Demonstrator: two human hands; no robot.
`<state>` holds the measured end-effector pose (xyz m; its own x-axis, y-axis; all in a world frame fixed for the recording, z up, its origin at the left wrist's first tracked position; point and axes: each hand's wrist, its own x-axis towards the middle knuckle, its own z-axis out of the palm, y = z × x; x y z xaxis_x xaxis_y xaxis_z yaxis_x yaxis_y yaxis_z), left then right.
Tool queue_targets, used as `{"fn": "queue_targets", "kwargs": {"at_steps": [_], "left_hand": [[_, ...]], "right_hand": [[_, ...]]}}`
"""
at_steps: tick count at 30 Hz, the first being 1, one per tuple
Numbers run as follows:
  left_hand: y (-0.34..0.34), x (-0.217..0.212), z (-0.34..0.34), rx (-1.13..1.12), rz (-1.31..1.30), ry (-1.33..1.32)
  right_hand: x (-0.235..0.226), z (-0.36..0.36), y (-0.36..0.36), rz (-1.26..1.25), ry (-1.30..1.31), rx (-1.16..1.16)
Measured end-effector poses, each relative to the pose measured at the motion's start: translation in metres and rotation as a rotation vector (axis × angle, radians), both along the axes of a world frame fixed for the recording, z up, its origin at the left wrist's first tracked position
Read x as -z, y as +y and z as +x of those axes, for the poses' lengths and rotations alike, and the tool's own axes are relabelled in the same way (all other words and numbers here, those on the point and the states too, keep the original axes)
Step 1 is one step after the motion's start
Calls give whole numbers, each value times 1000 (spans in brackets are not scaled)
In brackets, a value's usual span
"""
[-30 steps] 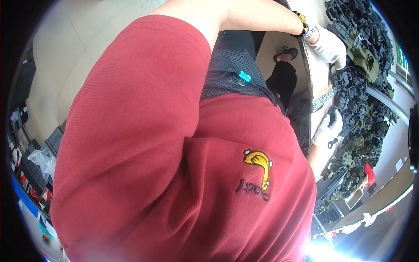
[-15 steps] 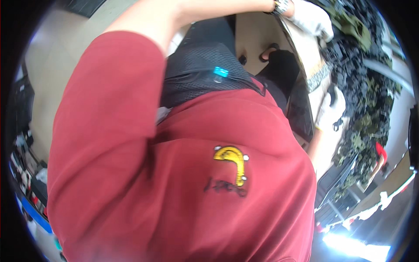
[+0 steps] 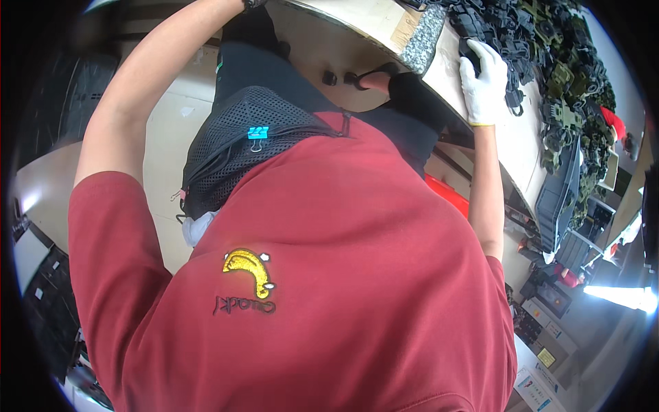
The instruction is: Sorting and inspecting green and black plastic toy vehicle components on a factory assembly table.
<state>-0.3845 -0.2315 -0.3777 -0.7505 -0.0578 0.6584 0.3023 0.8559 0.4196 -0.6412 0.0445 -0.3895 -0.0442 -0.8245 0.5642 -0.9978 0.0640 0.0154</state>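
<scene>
My right hand point(image 3: 486, 86), in a white glove, rests at the tabletop beside a heap of small black and olive-green plastic parts point(image 3: 566, 82). Its thumb and fingers curl around a dark piece point(image 3: 469, 53), mostly hidden; its exact kind does not show. Loose black parts lie close to the fingers. My left forearm point(image 3: 171, 62) stretches up to the top edge, where a dark wristband point(image 3: 254, 3) just shows. The left hand itself is outside the picture. Left of my right hand, a grey speckled strip point(image 3: 423, 40) lies on the light worktable point(image 3: 525, 154).
A grey tray point(image 3: 559, 199) stands at the table's far right end. Beneath the table are a red object point(image 3: 446, 192) and another person's sandalled foot point(image 3: 371, 79). Black crates point(image 3: 51, 295) stand at the left. A blue binder clip point(image 3: 258, 132) holds my mesh bag.
My left arm has swung away from the heap toward the left, taking its gloved hand out of the picture. My right hand stays at the table by the parts. The view has shifted.
</scene>
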Motion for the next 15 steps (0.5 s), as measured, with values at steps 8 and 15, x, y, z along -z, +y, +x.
{"fn": "queue_targets", "kwargs": {"at_steps": [8,15], "left_hand": [[-18,30,-29,59,-135,315],[-12,16,-11,-21,-92,114]], "right_hand": [[-8,1,6,29,57,59],[-8,4,-1,77,44,72]]}}
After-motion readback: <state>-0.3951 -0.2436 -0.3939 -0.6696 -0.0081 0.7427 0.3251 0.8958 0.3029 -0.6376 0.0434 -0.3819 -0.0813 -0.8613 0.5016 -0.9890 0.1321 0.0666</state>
